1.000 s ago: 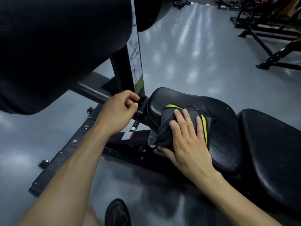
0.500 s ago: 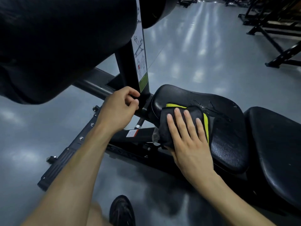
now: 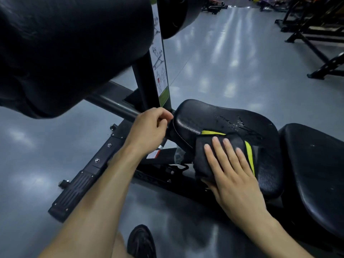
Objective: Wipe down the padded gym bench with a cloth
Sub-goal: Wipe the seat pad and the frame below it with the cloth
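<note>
A grey gym floor (image 3: 214, 75) fills the scene, glossy with light reflections. A large black padded roller (image 3: 65, 53) looms at the upper left, mounted on a black upright post (image 3: 143, 84) that carries an instruction label (image 3: 160, 71) with a green foot. Right of centre lies the padded gym bench: its black seat pad (image 3: 214, 120) is wet, with streaks of liquid on its far side, and a larger black back pad (image 3: 316, 174) sits just beside it at the right edge. A black steel base frame (image 3: 89, 174) with a ribbed foot plate runs toward the near left. The dark cloth (image 3: 204, 157), edged with 2 yellow-green stripes, lies on the near left part of the seat pad and drapes over its edge. The right hand (image 3: 230, 172) presses flat on the cloth, fingers spread and extended. The left hand (image 3: 149, 127) is curled around the left tip of the seat pad beside the post. A black shoe (image 3: 141, 241) shows at the bottom. No containers appear.
</note>
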Motion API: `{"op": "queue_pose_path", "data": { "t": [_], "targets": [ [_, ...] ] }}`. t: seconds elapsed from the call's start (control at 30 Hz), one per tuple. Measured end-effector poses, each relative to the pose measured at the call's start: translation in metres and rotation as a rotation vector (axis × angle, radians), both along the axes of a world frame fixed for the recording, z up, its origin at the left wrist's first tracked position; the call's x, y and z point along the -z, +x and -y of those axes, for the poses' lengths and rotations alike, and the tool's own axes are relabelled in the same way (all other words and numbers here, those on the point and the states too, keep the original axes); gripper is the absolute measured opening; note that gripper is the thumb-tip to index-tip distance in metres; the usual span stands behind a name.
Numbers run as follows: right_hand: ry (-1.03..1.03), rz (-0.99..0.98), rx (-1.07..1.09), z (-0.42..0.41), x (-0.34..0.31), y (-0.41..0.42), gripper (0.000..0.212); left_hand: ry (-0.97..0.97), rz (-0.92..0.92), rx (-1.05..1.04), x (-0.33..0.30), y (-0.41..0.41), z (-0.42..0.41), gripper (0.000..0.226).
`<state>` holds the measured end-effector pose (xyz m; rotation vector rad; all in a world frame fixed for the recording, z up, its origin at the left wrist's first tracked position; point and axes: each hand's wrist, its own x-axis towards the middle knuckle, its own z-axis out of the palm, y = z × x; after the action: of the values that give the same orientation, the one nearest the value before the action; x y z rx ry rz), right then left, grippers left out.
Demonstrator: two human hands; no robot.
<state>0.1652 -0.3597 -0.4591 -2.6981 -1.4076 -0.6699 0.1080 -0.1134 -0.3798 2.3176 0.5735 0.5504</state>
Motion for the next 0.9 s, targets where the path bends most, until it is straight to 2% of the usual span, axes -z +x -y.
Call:
{"op": "queue_pose_path", "data": {
  "t": [0.13, 0.27, 0.43, 0.53, 0.67, 0.77, 0.9],
  "targets": [
    [0.025, -0.057, 0.025, -0.068, -0.017, 0.023, 0.082, -0.038, 0.056, -0.062, 0.000, 0.004, 0.002, 0.030],
    [0.018, -0.160, 0.027, -0.131, -0.040, 0.039, 0.087, 0.010, 0.084, -0.091, 0.000, 0.001, 0.005, 0.031],
    [0.041, -0.123, 0.008, -0.023, -0.011, 0.015, 0.092, 0.033, 0.011, -0.037, 0.001, 0.001, 0.007, 0.029],
    [0.045, -0.119, 0.058, 0.030, 0.001, 0.003, 0.087, 0.072, -0.035, 0.008, 0.002, 0.003, 0.009, 0.029],
    [0.038, -0.108, 0.075, -0.025, -0.012, 0.019, 0.085, 0.089, -0.013, 0.010, 0.002, 0.005, 0.010, 0.030],
    [0.044, -0.148, 0.033, -0.087, -0.027, 0.035, 0.088, 0.073, 0.096, -0.004, -0.001, 0.006, 0.015, 0.032],
    [0.076, -0.149, 0.021, -0.064, -0.021, 0.033, 0.089, 0.058, 0.138, 0.004, 0.000, 0.008, 0.023, 0.033]
  ]
}}
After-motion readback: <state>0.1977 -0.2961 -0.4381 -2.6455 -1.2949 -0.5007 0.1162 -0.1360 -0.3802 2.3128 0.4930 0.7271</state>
